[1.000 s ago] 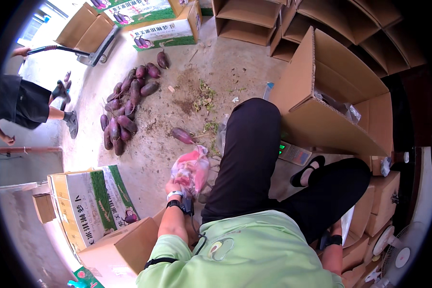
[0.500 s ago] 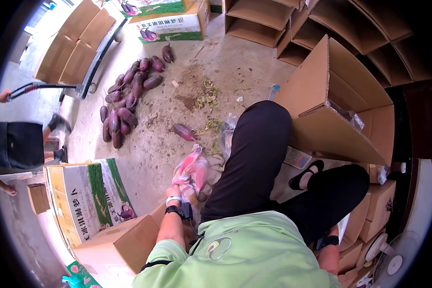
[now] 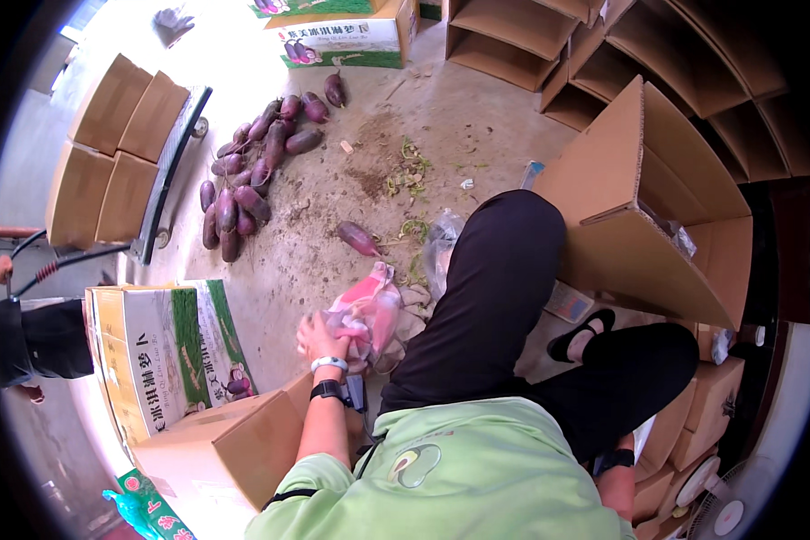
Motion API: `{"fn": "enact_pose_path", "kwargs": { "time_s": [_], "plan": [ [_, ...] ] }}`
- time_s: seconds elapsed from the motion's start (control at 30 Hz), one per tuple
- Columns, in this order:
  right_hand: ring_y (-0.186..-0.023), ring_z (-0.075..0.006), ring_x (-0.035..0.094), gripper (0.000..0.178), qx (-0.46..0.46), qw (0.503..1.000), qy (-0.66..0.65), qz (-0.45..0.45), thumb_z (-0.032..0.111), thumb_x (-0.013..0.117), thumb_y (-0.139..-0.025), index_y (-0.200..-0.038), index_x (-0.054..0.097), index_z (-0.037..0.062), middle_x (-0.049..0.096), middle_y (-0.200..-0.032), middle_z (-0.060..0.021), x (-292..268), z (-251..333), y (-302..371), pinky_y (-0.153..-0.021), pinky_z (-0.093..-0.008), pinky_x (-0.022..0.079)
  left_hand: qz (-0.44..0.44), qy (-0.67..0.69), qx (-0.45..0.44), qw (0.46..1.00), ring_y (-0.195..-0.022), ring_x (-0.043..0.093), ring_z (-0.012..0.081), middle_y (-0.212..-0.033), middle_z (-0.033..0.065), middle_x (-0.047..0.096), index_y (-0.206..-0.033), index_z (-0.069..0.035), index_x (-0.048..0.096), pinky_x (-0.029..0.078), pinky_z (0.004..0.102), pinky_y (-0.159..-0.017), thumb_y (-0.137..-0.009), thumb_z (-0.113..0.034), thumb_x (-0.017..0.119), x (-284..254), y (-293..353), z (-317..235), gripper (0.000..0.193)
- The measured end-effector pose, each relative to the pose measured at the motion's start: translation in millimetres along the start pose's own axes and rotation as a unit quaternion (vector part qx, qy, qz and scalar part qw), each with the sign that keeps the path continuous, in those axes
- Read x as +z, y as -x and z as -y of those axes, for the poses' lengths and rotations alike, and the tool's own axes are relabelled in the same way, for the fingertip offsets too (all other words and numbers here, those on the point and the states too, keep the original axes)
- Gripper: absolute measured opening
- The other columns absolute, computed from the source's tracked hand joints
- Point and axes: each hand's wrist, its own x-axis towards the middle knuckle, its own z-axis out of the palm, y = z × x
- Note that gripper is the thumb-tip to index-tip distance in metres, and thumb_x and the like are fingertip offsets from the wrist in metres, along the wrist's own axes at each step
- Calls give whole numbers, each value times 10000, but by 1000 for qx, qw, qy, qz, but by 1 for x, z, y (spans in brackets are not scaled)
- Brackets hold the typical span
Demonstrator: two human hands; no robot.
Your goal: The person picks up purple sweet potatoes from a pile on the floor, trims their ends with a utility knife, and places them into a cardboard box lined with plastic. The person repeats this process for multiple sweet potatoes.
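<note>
My left hand [image 3: 318, 340], with a pale bracelet and a black band at its wrist, is at the near left edge of a crumpled pink-and-white cloth [image 3: 370, 306]. Its fingers are spread and touch the cloth. Beige crumpled fabric [image 3: 410, 319] lies beside the cloth, against my leg. Just beyond, a single purple radish [image 3: 358, 238] rests on the floor. Farther off to the left is a heap of long purple radishes [image 3: 246, 196]. My right hand [image 3: 626, 442] is down beside my right thigh, mostly hidden, and its fingers do not show.
A tall open carton [image 3: 594, 171] stands at my right, with stacked empty cartons [image 3: 504, 36] behind. Printed cartons [image 3: 166, 351] and a brown box [image 3: 216, 441] are at my left. Beyond them, a person [image 3: 40, 337] holds the handle of a box-loaded cart [image 3: 166, 180]. A fan [image 3: 729, 513] stands lower right.
My left hand has gone from a closed grip on the cloth to spread fingers. The dark radish end under the cloth no longer shows. The cart and person at the left have moved.
</note>
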Motion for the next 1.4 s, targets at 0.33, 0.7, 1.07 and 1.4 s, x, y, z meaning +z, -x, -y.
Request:
{"fn": "enact_pose_path", "kwargs": {
  "time_s": [0.33, 0.7, 1.07, 1.4],
  "plan": [
    [-970, -209, 561, 417, -1, 1000, 19, 1, 320, 508, -871, -1182, 500, 43, 580, -1100, -74, 7, 13, -4, -808, -327, 474, 166, 21, 535, 828, -1090, 499, 323, -1132, 141, 538, -1012, -105, 613, 448, 405, -877, -711, -127, 572, 98, -12, -69, 304],
    [-957, -204, 565, 389, 7, 999, 31, -7, 293, 510, -867, -1165, 513, 43, 585, -1085, -75, 5, 13, 6, -799, -324, 475, 213, 27, 245, 946, -855, 614, 358, -872, 211, 636, -899, -71, 662, 476, 446, -760, -849, -450, 466, 63, -10, -68, 429],
    [-944, -199, 569, 362, 16, 999, 44, 1, 266, 513, -864, -1149, 525, 44, 590, -1070, -75, 11, 18, 0, -789, -322, 476, 188, 121, 178, 958, -745, 635, 320, -785, 171, 651, -902, -60, 679, 491, 365, -722, -696, -275, 700, 127, -41, -34, 299],
    [-932, -194, 573, 338, 23, 999, 50, 3, 242, 515, -861, -1134, 536, 45, 595, -1056, -75, 13, 16, 0, -780, -319, 477, 144, 369, -3, 918, -735, 626, 302, -811, 170, 649, -929, 12, 632, 488, 372, -719, -775, -334, 661, 61, -38, -71, 380]
  ]
}}
